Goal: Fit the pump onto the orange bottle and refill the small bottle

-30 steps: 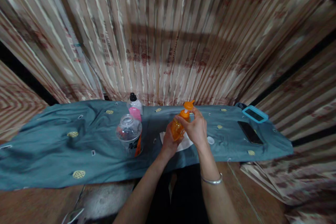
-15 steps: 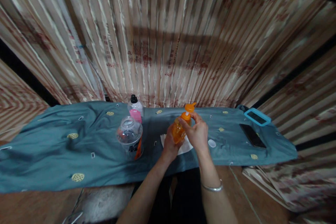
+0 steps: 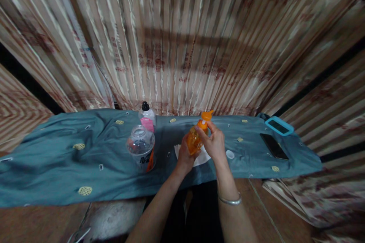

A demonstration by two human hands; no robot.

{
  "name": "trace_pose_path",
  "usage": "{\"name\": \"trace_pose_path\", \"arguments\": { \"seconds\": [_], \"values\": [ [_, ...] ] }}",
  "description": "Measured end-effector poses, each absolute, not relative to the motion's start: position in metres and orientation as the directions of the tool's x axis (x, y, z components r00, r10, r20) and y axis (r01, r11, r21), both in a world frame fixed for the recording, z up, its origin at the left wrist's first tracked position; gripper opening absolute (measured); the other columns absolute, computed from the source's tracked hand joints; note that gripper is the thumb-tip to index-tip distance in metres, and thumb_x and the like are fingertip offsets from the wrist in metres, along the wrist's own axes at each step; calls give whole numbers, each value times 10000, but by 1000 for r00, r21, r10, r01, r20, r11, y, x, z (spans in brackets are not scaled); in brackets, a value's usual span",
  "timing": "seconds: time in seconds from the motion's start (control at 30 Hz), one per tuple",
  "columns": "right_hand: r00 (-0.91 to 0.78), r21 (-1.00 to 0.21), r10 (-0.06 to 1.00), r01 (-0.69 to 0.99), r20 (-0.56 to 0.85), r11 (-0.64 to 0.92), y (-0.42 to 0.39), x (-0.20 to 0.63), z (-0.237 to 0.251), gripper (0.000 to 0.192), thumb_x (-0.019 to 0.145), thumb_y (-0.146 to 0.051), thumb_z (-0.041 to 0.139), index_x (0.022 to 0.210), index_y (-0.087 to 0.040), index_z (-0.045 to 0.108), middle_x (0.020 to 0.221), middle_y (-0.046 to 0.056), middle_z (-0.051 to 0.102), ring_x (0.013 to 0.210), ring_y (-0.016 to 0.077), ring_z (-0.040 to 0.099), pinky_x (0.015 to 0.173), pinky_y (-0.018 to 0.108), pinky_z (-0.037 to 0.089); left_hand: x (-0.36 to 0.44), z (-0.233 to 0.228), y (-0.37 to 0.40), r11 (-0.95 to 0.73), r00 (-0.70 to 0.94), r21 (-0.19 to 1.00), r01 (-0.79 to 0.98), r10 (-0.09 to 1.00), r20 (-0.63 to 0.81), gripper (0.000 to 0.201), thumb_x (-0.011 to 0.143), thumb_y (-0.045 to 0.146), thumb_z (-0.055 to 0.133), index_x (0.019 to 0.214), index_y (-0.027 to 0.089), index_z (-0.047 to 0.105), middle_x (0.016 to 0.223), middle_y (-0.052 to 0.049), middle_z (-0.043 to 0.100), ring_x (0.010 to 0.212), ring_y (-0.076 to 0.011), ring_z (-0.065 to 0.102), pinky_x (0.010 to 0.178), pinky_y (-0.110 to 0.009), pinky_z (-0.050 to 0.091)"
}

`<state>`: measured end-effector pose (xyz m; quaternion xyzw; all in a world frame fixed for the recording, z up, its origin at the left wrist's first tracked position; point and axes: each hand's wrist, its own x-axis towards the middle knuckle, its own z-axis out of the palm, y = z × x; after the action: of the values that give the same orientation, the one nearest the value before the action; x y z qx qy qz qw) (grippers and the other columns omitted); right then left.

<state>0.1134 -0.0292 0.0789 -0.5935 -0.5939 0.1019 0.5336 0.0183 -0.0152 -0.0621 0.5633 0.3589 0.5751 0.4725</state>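
My left hand [image 3: 186,154] is wrapped round the body of a see-through orange pump bottle [image 3: 194,144], which tilts a little to the right. The fingers of my right hand [image 3: 214,140] close on the bottle's orange collar, just below the raised pump head [image 3: 207,115]. Under the bottle lies a white, ruffle-edged round sheet [image 3: 203,158], partly hidden by my hands. A small white disc [image 3: 230,155] rests on the cloth beside my right wrist.
A clear plastic tub [image 3: 140,150] stands left of my hands, with a pink-labelled, black-topped bottle [image 3: 147,117] behind it. On the right lie a dark phone [image 3: 273,146] and a blue-framed device [image 3: 279,126]. A teal cloth [image 3: 108,152] covers the table; a pleated curtain [image 3: 176,53] hangs behind.
Both hands keep their grip on the pump bottle. My right fingers have shifted slightly around the collar; the other things stay in place.
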Motion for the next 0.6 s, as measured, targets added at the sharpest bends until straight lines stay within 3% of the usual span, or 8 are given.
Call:
{"name": "trace_pose_path", "arguments": {
  "seconds": [0.27,0.43,0.57,0.6],
  "values": [
    [466,-790,712,579,525,204,-29,93,70,592,811,-703,619,1034,-163,717,1198,206,728,1283,353,624,1131,538,436,20,-60,-17,-318,61,932,-177,941,333,802,767,537,821,1412,232,455,1358,-155,647,1233,-323,666,1082,-488,539],
    [443,-822,757,529,479,211,-36,103,56,728,833,-766,619,1261,-178,652,1380,177,667,1342,316,596,1153,553,437,17,-52,-19,-310,88,939,-150,941,326,773,759,504,819,1394,235,470,1327,-135,665,1198,-311,678,1046,-459,550],
    [489,-877,789,463,373,127,-50,127,13,677,1027,-677,313,1432,-179,528,1443,148,628,1332,258,612,1122,535,484,12,-50,-18,-318,65,944,-89,944,324,731,722,401,820,1357,231,498,1325,-124,671,1220,-321,662,1076,-480,519],
    [521,-879,789,473,326,50,-53,132,-1,627,1036,-637,355,1406,-170,550,1413,149,642,1324,271,612,1128,559,474,11,-50,-18,-322,58,943,-84,943,327,719,709,369,820,1342,229,511,1323,-122,673,1223,-322,658,1087,-485,510]
  ]
}}
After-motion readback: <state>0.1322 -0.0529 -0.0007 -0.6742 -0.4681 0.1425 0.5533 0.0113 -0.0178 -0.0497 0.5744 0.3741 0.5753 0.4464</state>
